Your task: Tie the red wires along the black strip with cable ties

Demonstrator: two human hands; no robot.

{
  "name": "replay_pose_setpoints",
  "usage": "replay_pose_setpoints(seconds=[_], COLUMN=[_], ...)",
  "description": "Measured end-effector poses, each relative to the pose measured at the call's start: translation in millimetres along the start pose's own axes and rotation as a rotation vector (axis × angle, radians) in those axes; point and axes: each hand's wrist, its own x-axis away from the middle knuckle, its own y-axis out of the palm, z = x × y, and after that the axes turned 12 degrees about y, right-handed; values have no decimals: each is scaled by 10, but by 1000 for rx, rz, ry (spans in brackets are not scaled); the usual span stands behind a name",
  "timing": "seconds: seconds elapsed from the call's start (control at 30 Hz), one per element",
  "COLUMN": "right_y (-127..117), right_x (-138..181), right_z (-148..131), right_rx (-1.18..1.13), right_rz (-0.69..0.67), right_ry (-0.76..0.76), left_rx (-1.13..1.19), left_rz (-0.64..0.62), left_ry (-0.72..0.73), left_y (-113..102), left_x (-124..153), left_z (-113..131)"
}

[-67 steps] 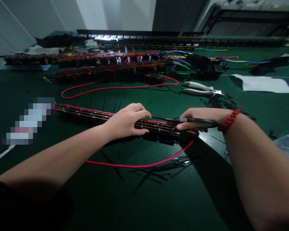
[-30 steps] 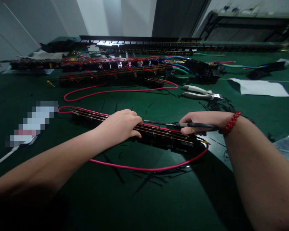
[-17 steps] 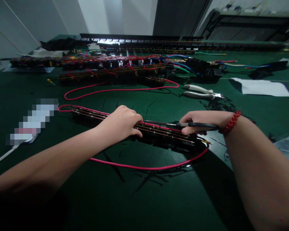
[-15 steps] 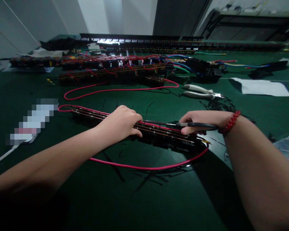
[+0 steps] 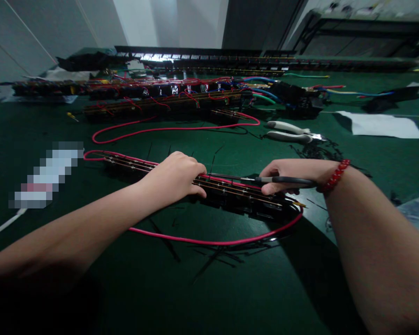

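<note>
A long black bar-shaped assembly (image 5: 230, 201) with thin copper-coloured rods lies slantwise on the green table. Along its back edge runs a thick red wire (image 5: 195, 241), which also loops round in front of it. My left hand (image 5: 178, 174) is closed over the middle of the assembly, thumb in front and fingers behind. In my right hand (image 5: 277, 174) are long-nose pliers (image 5: 284, 180) with grey-black handles, their thin jaws pointing left toward my left fingertips along the red wire. Whether the jaw tips grip anything is too small to tell.
Wire cutters (image 5: 289, 132) with pale handles lie behind my right hand, beside black cable-tie scraps (image 5: 317, 151). More wired assemblies (image 5: 167, 100) stretch across the back. A white paper (image 5: 387, 125) is at right, a blurred-out white object (image 5: 52, 172) at left.
Both hands, the pliers and the assembly stay nearly where they were. The view has shifted very slightly.
</note>
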Motion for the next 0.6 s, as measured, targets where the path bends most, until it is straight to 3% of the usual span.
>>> replay_pose_setpoints(seconds=[0.6], right_y=[16], right_x=[18], right_z=[-42], right_rx=[-17], right_rz=[-5], right_ry=[18], left_rx=[34], left_rz=[-4], left_ry=[-20], left_y=[6], left_x=[-2], left_z=[-12])
